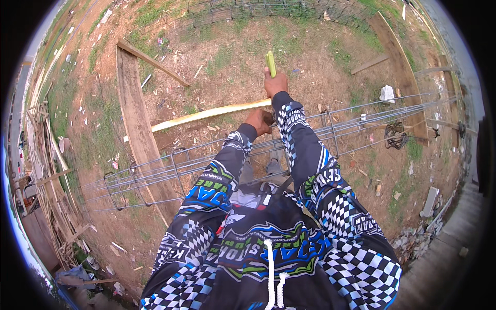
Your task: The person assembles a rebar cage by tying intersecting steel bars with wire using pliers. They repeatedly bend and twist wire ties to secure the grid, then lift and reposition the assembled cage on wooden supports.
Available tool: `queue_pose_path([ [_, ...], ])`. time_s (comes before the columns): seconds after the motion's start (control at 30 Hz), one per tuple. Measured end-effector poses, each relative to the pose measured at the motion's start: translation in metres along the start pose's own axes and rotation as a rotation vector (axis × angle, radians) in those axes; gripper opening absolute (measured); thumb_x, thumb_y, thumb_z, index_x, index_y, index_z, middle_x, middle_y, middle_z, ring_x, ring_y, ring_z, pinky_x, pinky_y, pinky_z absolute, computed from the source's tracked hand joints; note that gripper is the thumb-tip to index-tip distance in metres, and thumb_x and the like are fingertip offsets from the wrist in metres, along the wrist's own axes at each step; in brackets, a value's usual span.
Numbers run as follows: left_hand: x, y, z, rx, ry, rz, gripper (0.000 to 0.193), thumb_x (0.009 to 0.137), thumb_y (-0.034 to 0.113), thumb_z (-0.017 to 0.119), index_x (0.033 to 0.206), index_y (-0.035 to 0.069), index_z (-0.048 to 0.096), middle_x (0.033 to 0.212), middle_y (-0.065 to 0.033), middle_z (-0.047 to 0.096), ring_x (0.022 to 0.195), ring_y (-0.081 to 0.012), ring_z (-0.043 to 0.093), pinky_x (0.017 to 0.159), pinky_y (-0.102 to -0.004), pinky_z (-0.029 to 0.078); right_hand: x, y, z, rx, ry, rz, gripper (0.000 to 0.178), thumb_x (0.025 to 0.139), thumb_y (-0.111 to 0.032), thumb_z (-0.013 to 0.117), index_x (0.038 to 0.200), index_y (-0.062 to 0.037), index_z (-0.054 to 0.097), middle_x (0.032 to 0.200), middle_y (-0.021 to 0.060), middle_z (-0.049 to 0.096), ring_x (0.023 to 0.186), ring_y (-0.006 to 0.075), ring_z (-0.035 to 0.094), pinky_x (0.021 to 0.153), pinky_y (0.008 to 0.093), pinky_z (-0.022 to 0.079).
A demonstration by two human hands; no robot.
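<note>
Right hand (277,82) reaches forward, gripping a yellow-green piece (272,63); my left hand (257,122), lower, curls beside pale strip (206,114), hold unclear.

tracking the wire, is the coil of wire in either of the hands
No, the coil of wire is off to the right by a plank, away from both the left hand and the right hand.
</note>
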State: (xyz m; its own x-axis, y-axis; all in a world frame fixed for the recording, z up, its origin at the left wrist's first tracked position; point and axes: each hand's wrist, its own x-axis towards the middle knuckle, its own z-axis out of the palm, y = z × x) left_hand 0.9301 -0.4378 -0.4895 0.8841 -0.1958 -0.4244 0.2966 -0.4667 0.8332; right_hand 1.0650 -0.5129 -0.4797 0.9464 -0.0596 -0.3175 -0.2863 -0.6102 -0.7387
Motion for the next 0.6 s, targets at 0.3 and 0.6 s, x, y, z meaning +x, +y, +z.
queue_pose_path([
  [0.3, -0.002, -0.004, 0.001, -0.03, 0.069, 0.034, 0.032, 0.063, 0.012, 0.075, 0.093, 0.0, 0.073, 0.09, -0.0158, 0.073, 0.084, -0.027, 0.07, 0.081, -0.035, 0.054, -0.093, -0.002, -0.076, 0.979, -0.047, -0.296, 0.013, 0.089, -0.012, 0.063, 0.088, -0.0022, 0.054, 0.067, 0.0038, 0.054, 0.053, 0.0123, 0.052, 0.049, 0.0288, 0.046],
  [0.6, -0.045, 0.101, -0.039, -0.364, 0.62, 0.56, 0.07, 0.074, 0.011, 0.075, 0.135, -0.005, 0.045, 0.134, -0.0188, 0.052, 0.124, -0.0273, 0.052, 0.106, -0.0429, 0.04, -0.102, 0.008, -0.062, 0.753, 0.272, -0.406, 0.022, 0.084, -0.012, 0.066, 0.099, 0.0001, 0.057, 0.073, 0.0039, 0.059, 0.061, 0.0133, 0.057, 0.057, 0.0275, 0.047],
])
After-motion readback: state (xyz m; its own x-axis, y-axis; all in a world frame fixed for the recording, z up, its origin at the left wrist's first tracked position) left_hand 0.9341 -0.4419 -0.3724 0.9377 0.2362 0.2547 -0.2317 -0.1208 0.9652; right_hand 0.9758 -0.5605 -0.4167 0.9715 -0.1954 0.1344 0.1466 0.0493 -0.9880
